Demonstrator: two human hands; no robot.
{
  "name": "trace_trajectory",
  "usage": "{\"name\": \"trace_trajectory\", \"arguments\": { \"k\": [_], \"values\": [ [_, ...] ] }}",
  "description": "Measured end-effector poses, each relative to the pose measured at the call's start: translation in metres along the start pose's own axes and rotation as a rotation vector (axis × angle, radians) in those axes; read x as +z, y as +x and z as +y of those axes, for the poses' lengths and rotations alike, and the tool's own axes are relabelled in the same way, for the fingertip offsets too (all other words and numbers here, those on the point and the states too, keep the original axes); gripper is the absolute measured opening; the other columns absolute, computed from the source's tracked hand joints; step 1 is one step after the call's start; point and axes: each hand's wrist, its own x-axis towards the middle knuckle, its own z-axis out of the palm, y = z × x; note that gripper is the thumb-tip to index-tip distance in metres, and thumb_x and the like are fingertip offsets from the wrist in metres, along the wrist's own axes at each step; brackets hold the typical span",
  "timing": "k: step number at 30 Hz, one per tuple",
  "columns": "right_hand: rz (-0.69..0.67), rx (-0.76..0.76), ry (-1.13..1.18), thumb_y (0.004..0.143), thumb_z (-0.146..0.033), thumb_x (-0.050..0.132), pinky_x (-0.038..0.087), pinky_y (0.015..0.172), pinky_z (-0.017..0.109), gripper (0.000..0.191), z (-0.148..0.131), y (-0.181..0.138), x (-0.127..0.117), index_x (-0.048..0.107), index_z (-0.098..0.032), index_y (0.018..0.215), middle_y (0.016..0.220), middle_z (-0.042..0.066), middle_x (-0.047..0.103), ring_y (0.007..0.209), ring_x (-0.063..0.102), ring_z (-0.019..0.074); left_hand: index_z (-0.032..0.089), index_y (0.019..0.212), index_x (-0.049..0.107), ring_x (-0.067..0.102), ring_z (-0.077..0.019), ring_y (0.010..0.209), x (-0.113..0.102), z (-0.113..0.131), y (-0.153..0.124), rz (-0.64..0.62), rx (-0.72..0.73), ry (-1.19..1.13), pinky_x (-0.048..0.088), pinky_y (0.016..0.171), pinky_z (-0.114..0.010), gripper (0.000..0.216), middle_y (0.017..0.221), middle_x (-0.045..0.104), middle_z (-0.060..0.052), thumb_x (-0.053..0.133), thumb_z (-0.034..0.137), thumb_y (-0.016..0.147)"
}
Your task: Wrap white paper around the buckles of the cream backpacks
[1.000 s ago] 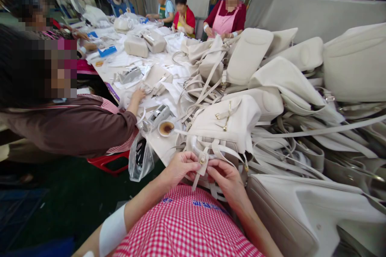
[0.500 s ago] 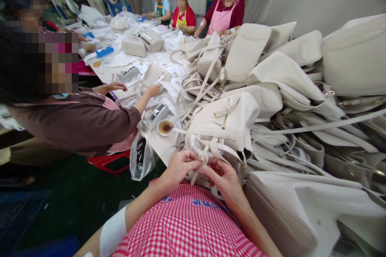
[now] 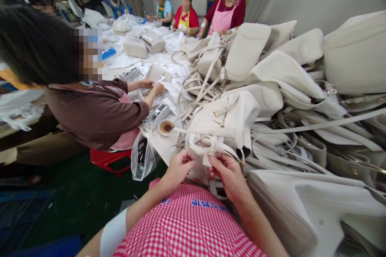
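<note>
A cream backpack (image 3: 224,116) with gold-coloured buckles lies in front of me, its straps towards my apron. My right hand (image 3: 226,170) is closed on the end of a cream strap (image 3: 208,158), with thumb and fingers pinched near its small metal buckle (image 3: 211,153). Just left of the strap, my left hand (image 3: 181,168) has its fingers curled and thumb close to the fingertips, apart from the buckle. Whether something small is between those fingers is hidden.
More cream bags (image 3: 301,76) are heaped on the right. A cup of brown liquid (image 3: 166,127) stands near the table edge, beside a hanging clear plastic bag (image 3: 143,156). A co-worker in a brown sleeve (image 3: 90,116) works at left; several others sit farther back.
My left hand has come away from the buckle, slightly left. My right hand has shifted right with the strap end. The co-worker at left has leaned towards the table, both hands together.
</note>
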Motion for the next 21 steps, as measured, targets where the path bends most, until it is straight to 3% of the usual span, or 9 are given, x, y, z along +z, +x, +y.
{"name": "trace_trajectory", "arguments": {
  "k": [2,5,8,12,14,18,21],
  "values": [
    [-0.009,-0.025,0.016,0.058,-0.048,0.089,0.044,0.043,0.02,0.046,-0.001,0.002,-0.004,0.07,-0.017,0.086,0.066,-0.002,0.062,0.051,0.052,0.009,0.017,0.073,0.059,0.051,-0.0123,0.064,-0.007,-0.002,0.008,0.13,0.124,0.128,0.038,0.062,-0.024,0.004,0.067,0.056,0.003,0.06,0.018,0.069],
    [-0.026,-0.046,0.021,0.061,-0.046,0.089,0.043,0.043,0.02,0.044,-0.001,0.003,-0.008,0.071,-0.016,0.088,0.068,-0.001,0.062,0.05,0.051,0.0084,0.017,0.086,0.065,0.056,-0.0158,0.075,-0.012,-0.004,0.014,0.227,0.229,0.325,0.041,0.069,-0.026,0.014,0.08,0.064,-0.001,0.059,0.018,0.074],
    [-0.028,-0.019,-0.003,0.059,-0.046,0.09,0.043,0.043,0.021,0.044,-0.001,0.003,-0.008,0.071,-0.016,0.084,0.067,-0.001,0.063,0.05,0.052,0.0091,0.017,0.094,0.068,0.058,-0.0175,0.079,-0.009,-0.002,0.017,0.206,0.289,0.41,0.041,0.071,-0.026,0.019,0.088,0.068,-0.003,0.062,0.023,0.077],
    [-0.087,0.018,-0.068,0.057,-0.049,0.089,0.044,0.047,0.023,0.047,-0.002,0.001,0.0,0.072,-0.016,0.085,0.065,-0.001,0.064,0.05,0.051,0.0095,0.017,0.078,0.066,0.053,-0.0159,0.069,0.002,0.003,0.022,0.211,0.295,0.329,0.038,0.065,-0.025,0.01,0.071,0.063,0.0,0.06,0.026,0.078],
    [-0.132,0.0,-0.115,0.057,-0.051,0.088,0.042,0.047,0.022,0.046,-0.005,-0.001,0.005,0.073,-0.016,0.084,0.063,-0.001,0.063,0.051,0.049,0.0088,0.017,0.07,0.064,0.051,-0.0147,0.065,0.005,0.006,0.02,0.137,0.236,0.211,0.038,0.062,-0.024,0.01,0.066,0.061,0.001,0.06,0.025,0.075],
    [-0.155,-0.012,-0.146,0.057,-0.053,0.087,0.035,0.044,0.02,0.044,-0.012,-0.002,0.009,0.072,-0.016,0.076,0.062,-0.002,0.061,0.048,0.044,0.0069,0.016,0.069,0.063,0.044,-0.0091,0.05,0.001,0.009,0.005,-0.206,-0.095,-0.081,0.033,0.05,-0.022,0.015,0.059,0.058,0.003,0.07,0.028,0.065],
    [-0.204,0.057,-0.162,0.058,-0.051,0.086,0.039,0.046,0.021,0.041,-0.016,-0.002,0.009,0.07,-0.017,0.075,0.062,-0.002,0.06,0.051,0.047,0.0092,0.016,0.07,0.06,0.035,-0.0053,0.04,-0.004,0.01,-0.004,-0.199,-0.224,-0.186,0.022,0.041,-0.019,0.018,0.052,0.052,0.005,0.071,0.027,0.061]
  ]
}}
